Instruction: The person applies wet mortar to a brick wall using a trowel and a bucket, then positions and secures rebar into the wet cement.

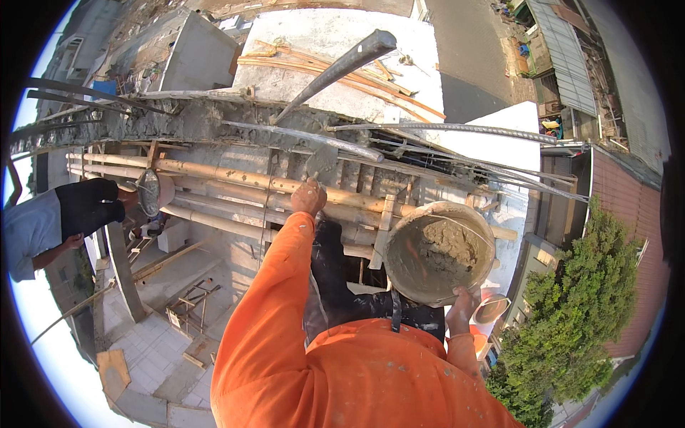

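Observation:
My left hand (309,197) is closed round the handle of a trowel (326,160). The trowel's grey blade reaches to the wet mortar along the top of the concrete beam (214,121). With my right hand (462,311) I grip the near rim of a round mortar bucket (399,253), tilted so its inside shows. A heap of wet grey mortar (453,250) lies in it. Under and beside the bucket run bamboo poles (235,175), and a short wooden strip (383,232) stands against its left side.
Steel reinforcing bars (457,130) stick out over the beam; a thick one (342,68) rises ahead. At left, a co-worker (64,214) holds another bucket (163,189). Far below is a tiled floor (157,349). A small orange-and-white bucket (491,310) hangs or stands near my right hand. A tree (578,307) grows at right.

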The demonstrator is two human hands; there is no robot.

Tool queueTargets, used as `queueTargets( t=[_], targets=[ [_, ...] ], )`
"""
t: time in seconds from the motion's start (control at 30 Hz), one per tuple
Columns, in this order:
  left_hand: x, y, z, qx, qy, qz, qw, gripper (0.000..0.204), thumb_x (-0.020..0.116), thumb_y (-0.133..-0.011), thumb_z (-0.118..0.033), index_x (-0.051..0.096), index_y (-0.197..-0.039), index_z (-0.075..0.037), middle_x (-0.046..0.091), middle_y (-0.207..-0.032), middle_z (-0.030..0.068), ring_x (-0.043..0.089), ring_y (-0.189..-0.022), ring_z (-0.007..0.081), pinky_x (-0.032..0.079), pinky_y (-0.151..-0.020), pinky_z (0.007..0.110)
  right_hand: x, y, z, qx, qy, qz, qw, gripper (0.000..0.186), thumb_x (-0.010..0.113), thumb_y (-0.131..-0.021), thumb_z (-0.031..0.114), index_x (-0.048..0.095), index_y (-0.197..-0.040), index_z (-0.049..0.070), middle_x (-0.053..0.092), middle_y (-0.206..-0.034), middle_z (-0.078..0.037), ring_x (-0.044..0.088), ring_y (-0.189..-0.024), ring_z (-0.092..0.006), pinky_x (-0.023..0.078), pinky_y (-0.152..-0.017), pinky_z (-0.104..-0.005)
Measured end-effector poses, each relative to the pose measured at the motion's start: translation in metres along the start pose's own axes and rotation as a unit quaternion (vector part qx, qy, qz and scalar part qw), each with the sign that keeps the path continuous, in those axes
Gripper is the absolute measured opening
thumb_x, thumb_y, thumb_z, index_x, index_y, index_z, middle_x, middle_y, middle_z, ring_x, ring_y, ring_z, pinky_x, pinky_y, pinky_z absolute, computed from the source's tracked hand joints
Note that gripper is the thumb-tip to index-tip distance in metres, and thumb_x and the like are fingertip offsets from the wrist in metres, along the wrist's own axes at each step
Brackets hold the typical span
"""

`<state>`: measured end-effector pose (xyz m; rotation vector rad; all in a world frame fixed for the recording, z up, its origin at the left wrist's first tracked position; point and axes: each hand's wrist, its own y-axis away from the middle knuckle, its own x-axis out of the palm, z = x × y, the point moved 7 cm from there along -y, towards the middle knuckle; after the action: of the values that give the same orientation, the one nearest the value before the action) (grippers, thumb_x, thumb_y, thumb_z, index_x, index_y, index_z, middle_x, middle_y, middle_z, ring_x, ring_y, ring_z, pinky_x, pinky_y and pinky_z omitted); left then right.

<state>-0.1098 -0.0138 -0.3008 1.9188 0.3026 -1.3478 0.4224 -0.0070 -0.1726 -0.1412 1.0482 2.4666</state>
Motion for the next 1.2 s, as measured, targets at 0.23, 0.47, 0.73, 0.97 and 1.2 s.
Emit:
queueTargets(
  t=[0.23,0.47,0.73,0.97,1.2],
  targets=[
    [-0.148,0.009,0.072,-0.107,-0.028,-0.071,0.991,0.027,0.041,-0.08,-0.02,0.055,-0.091,-0.002,0.063,-0.085,0.0221,0.061,-0.082,0.0372,0.048,-0.072,0.044,-0.008,-0.01,0.002,-0.025,0.025,-0.007,0.999,0.026,0.052,-0.062,-0.006,0.044,-0.085,0.004,0.045,-0.074,-0.003,0.048,-0.068,-0.0163,0.044,-0.064,-0.03],
    [-0.159,0.032,0.059,-0.043,-0.025,-0.099,0.994,0.023,0.043,-0.08,-0.02,0.055,-0.085,-0.002,0.062,-0.079,0.0193,0.061,-0.077,0.0356,0.048,-0.068,0.044,0.016,-0.002,0.017,-0.1,-0.046,0.077,0.991,0.048,0.051,-0.057,-0.006,0.048,-0.105,0.001,0.051,-0.081,-0.004,0.051,-0.073,-0.0186,0.046,-0.068,-0.0323],
    [-0.24,0.026,0.145,-0.113,-0.077,-0.165,0.977,0.026,0.043,-0.08,-0.022,0.059,-0.091,-0.005,0.063,-0.083,0.0185,0.061,-0.078,0.0351,0.047,-0.07,0.044,0.03,0.011,0.009,-0.068,-0.023,0.05,0.996,0.06,0.05,-0.059,-0.008,0.047,-0.117,0.004,0.055,-0.09,-0.004,0.052,-0.078,-0.0161,0.044,-0.07,-0.0272],
    [-0.206,0.132,0.031,0.116,-0.076,0.007,0.99,0.027,0.049,-0.074,-0.009,0.054,-0.1,-0.007,0.06,-0.081,0.02,0.06,-0.075,0.0364,0.047,-0.066,0.046,0.05,0.011,-0.003,-0.102,-0.148,0.158,0.971,0.043,0.054,-0.068,-0.01,0.049,-0.109,0.001,0.055,-0.086,-0.004,0.051,-0.063,-0.0116,0.043,-0.056,-0.0244],
    [-0.061,0.169,-0.165,0.28,-0.204,0.022,0.938,0.015,0.055,-0.076,-0.017,0.055,-0.086,-0.005,0.059,-0.079,0.0125,0.061,-0.069,0.0274,0.049,-0.055,0.038,0.07,0.032,0.0,-0.129,-0.133,0.215,0.959,0.025,0.057,-0.072,-0.009,0.05,-0.095,0.0,0.055,-0.066,-0.007,0.054,-0.059,-0.0152,0.044,-0.055,-0.0272]
  ],
)
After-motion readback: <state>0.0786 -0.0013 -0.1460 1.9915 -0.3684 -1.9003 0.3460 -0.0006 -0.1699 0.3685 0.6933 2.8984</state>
